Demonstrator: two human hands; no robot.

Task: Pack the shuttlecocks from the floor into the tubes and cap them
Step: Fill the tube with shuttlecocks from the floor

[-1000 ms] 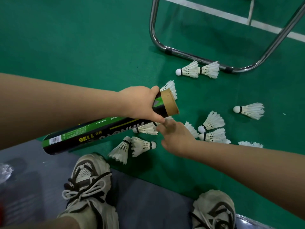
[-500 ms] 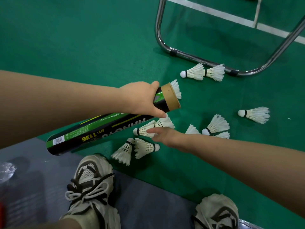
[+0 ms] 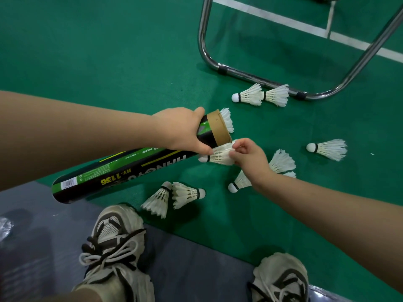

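Note:
My left hand grips a black and green shuttlecock tube near its brown cardboard mouth, held slantwise above the floor. White feathers stick out of that mouth. My right hand pinches the feather skirt of a white shuttlecock, lifted just below the tube's mouth with its cork pointing left. Several more shuttlecocks lie on the green floor: two nested by the chair leg, one alone at the right, two near my left shoe, others partly hidden behind my right wrist.
A chrome tubular chair frame stands on the floor beyond the shuttlecocks. White court lines run across the top right. My two shoes rest on a grey mat at the bottom. A crumpled clear plastic item lies at the left edge.
My right hand has closed on a shuttlecock from the floor and raised it toward the tube's mouth. The tube has stayed in my left hand, shifted slightly.

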